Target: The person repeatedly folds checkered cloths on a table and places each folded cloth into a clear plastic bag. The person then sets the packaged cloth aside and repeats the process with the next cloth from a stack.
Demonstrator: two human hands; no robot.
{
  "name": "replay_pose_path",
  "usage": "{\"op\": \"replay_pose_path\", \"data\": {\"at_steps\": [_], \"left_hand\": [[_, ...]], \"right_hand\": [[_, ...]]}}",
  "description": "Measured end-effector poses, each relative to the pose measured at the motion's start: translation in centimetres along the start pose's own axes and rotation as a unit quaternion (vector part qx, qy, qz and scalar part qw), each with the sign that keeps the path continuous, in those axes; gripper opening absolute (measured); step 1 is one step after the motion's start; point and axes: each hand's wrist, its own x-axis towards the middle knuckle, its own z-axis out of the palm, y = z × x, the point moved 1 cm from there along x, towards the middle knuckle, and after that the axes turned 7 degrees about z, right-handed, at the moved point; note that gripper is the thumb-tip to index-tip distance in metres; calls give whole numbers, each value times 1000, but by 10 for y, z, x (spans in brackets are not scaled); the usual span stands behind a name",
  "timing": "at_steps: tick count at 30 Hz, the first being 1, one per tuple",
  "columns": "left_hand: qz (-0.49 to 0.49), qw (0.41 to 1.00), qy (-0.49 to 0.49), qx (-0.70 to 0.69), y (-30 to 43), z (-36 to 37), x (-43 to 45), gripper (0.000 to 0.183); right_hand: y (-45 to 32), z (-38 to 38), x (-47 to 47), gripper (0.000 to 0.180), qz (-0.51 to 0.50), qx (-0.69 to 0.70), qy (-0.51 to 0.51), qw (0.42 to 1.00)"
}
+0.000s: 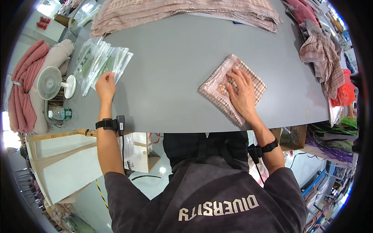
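Note:
On the grey table lies a folded pink-and-brown checked cloth [214, 78] with a ruffled edge, turned cornerwise to the table's front. My right hand [240, 93] rests flat on it, fingers apart, beside a small gold-coloured mark. At the left, my left hand [106, 84] is at the near edge of a pile of clear plastic bags [90, 61]; thumb and fingertips are together at a bag's edge, and whether they pinch it cannot be told.
Layered checked cloths [180, 10] lie along the far edge. A small white fan [50, 83] and a plastic bottle [60, 114] stand or lie at the left, near rolled pink fabric [24, 90]. Crumpled checked cloths [320, 52] and a red plastic bag [345, 90] are at the right edge.

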Motion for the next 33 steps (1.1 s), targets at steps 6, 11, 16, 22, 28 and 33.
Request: {"op": "replay_pose_path", "data": {"at_steps": [6,11,16,22,28,33], "left_hand": [[113,969,188,-113,57,3,-41,16],[294,946,-113,-79,137,20,-105,12],[341,920,-163,-104,168,19,-123,13],[256,935,-204,-136,156,24,-119,22],[267,952,-135,-61,138,16,-115,23],[209,960,-181,-42,138,10,-137,22]], "right_hand": [[9,-5,13,32,83,1,68,994],[-33,-1,13,25,-19,104,105,989],[-86,33,10,26,-156,169,-76,970],[-124,88,17,14,-180,84,-147,969],[-99,48,33,4,-249,-22,-103,963],[-16,-23,71,10,-315,-6,-93,945]]}}
